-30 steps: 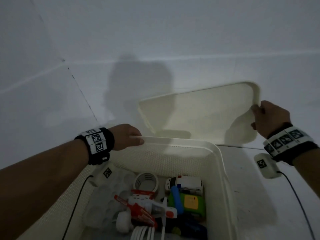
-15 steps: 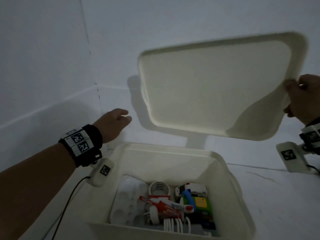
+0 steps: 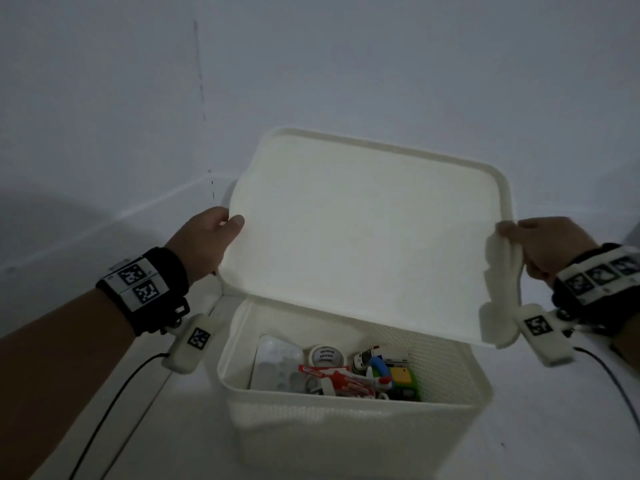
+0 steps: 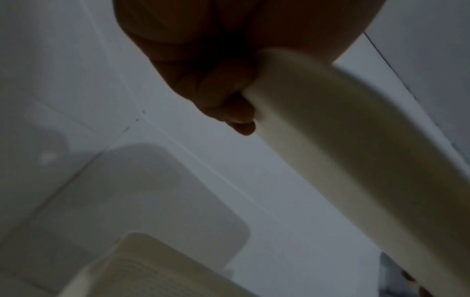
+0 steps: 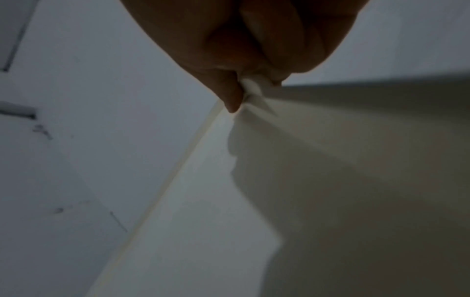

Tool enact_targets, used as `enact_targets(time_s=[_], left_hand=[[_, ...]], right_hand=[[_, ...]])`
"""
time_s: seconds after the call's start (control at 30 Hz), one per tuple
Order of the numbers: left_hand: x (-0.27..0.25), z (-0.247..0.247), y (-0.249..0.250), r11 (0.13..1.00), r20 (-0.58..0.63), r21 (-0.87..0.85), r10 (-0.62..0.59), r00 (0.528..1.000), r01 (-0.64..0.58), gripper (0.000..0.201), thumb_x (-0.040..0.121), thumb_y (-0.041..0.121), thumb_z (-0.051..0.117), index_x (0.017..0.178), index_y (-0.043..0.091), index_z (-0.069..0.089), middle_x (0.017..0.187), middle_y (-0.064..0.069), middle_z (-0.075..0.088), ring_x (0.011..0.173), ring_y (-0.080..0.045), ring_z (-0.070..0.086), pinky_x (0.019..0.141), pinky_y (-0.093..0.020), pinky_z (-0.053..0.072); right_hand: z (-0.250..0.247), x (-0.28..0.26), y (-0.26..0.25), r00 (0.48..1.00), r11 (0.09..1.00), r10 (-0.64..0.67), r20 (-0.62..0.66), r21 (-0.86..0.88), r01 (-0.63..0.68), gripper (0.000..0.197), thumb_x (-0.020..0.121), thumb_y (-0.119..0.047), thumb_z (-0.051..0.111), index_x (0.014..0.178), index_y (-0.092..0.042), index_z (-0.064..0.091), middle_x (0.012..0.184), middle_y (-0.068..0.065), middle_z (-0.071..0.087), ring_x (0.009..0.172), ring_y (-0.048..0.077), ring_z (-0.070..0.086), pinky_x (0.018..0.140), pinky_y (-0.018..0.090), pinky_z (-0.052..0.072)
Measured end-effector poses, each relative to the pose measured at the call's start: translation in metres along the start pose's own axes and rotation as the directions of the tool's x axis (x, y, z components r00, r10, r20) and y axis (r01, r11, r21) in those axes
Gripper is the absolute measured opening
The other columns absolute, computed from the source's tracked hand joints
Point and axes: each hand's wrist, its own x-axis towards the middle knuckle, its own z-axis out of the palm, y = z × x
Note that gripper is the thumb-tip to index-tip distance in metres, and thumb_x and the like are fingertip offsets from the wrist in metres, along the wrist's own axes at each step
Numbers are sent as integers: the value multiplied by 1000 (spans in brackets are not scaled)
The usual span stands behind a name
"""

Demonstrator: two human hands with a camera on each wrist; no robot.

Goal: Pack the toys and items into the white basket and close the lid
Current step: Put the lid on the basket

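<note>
The white basket (image 3: 353, 431) stands low in the middle of the head view, holding a tape roll (image 3: 325, 355), a toy ambulance (image 3: 367, 356), a green and yellow toy (image 3: 403, 377), a red and white toy (image 3: 341, 381) and a clear tray (image 3: 277, 365). The white lid (image 3: 367, 237) hovers tilted above the basket's back half. My left hand (image 3: 214, 233) grips the lid's left edge, thumb on top; the lid (image 4: 343, 140) and my left hand (image 4: 223, 84) also fill the left wrist view. My right hand (image 3: 540, 244) pinches the right edge, where the lid (image 5: 330, 180) meets my right hand (image 5: 251, 66).
White floor and walls surround the basket, with a wall corner (image 3: 211, 174) behind on the left. Cables (image 3: 114, 403) trail from both wrist cameras along the floor beside the basket.
The lid has come down from upright to a flatter tilt over the basket. My left hand moved from the air to the lid's left edge and took hold.
</note>
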Motion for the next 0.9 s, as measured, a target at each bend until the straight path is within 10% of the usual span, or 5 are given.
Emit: enact_targets(time_s=[0.23,0.4,0.6,0.9], left_hand=[[-26,15,-38,913,-47,392,-104,993,114,30,94,29,45,107,9,62,106,-14,66,93,-33,59,78,-36,46],[-55,32,-62,852,-31,494,-181,983,172,32,95,30,47,109,10,68,112,-14,68,102,-35,62,89,-37,49],[-72,45,-86,817,-3,511,-311,951,269,31,95,25,48,82,5,68,94,-15,68,92,-35,64,82,-34,49],[-76,61,-90,721,-53,618,-359,932,313,35,91,31,48,76,8,69,80,-9,66,78,-29,61,71,-28,47]], right_hand=[[44,-5,41,950,986,155,270,-108,-130,12,94,-9,61,87,-2,68,59,15,52,51,24,44,50,31,35],[68,-28,83,891,966,226,394,-211,-152,14,100,-23,54,110,-21,63,87,13,66,66,27,60,54,29,52],[78,-35,101,790,954,301,534,-169,-249,40,89,5,60,123,-16,65,104,17,74,95,35,72,88,48,59],[72,-49,117,818,984,180,546,-107,-145,70,83,14,64,144,-15,45,127,10,55,108,36,62,67,43,60]])
